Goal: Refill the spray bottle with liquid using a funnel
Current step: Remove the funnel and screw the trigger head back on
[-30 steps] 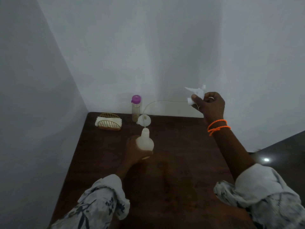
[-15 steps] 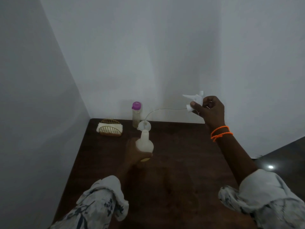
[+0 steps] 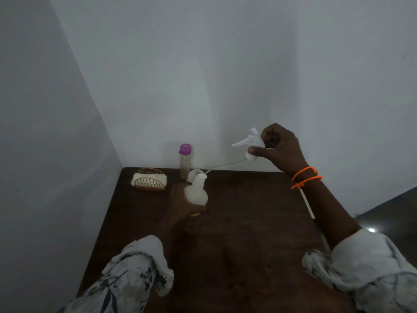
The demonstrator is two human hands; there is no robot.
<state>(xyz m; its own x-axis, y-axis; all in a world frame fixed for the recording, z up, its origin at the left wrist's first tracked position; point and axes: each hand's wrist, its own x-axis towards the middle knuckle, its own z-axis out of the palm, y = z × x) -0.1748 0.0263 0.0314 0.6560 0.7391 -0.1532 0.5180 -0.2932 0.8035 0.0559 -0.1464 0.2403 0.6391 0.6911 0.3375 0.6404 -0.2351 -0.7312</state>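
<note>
Standing at a dark wooden table (image 3: 248, 222) set in a white-walled corner, we grip the spray bottle (image 3: 195, 192) with our left hand (image 3: 180, 203) while our right hand (image 3: 279, 147) pinches its trigger sprayer head (image 3: 248, 142) aloft.

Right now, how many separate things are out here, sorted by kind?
Bottles: 2, the spray bottle and the purple-capped bottle
Spray heads: 1, the trigger head
Funnels: 1, the funnel
Holders: 1, the wire napkin holder
Total: 5
</note>
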